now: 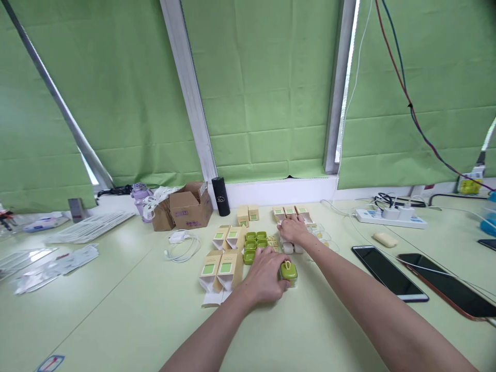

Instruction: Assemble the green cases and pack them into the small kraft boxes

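Observation:
My left hand is closed around a small clear container with a green lid and a loop on top, which stands on the table. Farther forward, my right hand reaches down with bent fingers over white rounded pieces. Its fingertips are partly hidden, and what they hold cannot be made out. Several green square lids lie in rows left of the hands, with small yellowish pieces beside them. Clear parts lie right of my right hand.
Open beige cartons stand at left, with more cartons behind my right hand. Farther back are a brown cardboard box and a black cylinder. A white phone, a dark phone and a power strip lie at right.

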Demonstrator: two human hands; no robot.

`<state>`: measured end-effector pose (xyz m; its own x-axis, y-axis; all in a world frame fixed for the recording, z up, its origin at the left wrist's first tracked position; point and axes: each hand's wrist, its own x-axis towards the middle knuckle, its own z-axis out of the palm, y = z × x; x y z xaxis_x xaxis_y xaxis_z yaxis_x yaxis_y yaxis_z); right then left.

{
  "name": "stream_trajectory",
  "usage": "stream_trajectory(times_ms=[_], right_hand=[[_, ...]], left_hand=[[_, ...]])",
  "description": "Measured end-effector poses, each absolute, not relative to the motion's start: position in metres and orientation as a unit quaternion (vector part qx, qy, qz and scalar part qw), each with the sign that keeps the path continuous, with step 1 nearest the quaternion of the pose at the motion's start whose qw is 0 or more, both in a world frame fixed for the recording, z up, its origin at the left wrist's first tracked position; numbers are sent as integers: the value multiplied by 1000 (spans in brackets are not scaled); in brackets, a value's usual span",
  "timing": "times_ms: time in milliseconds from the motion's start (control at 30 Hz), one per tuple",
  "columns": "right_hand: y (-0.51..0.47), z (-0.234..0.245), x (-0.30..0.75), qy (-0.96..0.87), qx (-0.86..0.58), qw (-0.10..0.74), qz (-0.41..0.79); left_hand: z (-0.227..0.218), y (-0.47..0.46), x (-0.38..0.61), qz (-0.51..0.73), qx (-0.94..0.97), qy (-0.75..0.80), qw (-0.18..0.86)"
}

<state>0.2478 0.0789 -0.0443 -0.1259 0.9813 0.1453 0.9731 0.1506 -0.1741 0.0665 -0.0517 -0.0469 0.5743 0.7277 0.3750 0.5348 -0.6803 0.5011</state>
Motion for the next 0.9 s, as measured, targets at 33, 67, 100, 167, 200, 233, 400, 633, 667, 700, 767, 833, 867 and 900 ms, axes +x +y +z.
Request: stream_trajectory(times_ms=[33, 67, 100, 167, 200, 233, 400, 633, 667, 700, 767, 833, 867, 900], right_hand=[[80, -45, 248, -751, -651, 110, 17], [80, -46, 248, -752, -650, 110, 14], [80, -46, 248, -754, -647, 112, 10], [78, -45, 249, -763, -634, 123, -4], [77, -44, 250, -768, -627, 132, -13], [75, -43, 250, -772, -620, 141, -22], [61, -34, 249, -768, -606, 197, -67], [20, -32, 246, -767, -550, 311, -113], [13, -32, 245, -769, -528, 344, -111], [5, -32, 245, -772, -504, 373, -105], [-10, -34, 244, -780, -453, 423, -86], [-23, -37, 243, -794, -399, 454, -61], [-29, -40, 243, -804, -375, 459, -49], [-35, -42, 243, -813, -355, 461, -37]], left_hand=[[-47, -52, 66, 288, 871, 360, 171], [-46, -52, 66, 295, 869, 356, 176], [-46, -52, 66, 304, 866, 352, 182], [-46, -51, 65, 324, 856, 351, 198], [-46, -51, 65, 334, 848, 357, 203], [-47, -49, 65, 346, 839, 365, 207], [-58, -33, 65, 454, 761, 396, 241], [-61, -13, 61, 528, 645, 383, 399], [-59, -11, 60, 532, 626, 384, 422], [-58, -10, 59, 536, 606, 386, 443], [-56, -6, 57, 547, 559, 387, 488], [-53, -2, 57, 555, 512, 376, 537], [-51, 0, 57, 555, 495, 365, 561], [-49, 1, 58, 554, 482, 352, 580]])
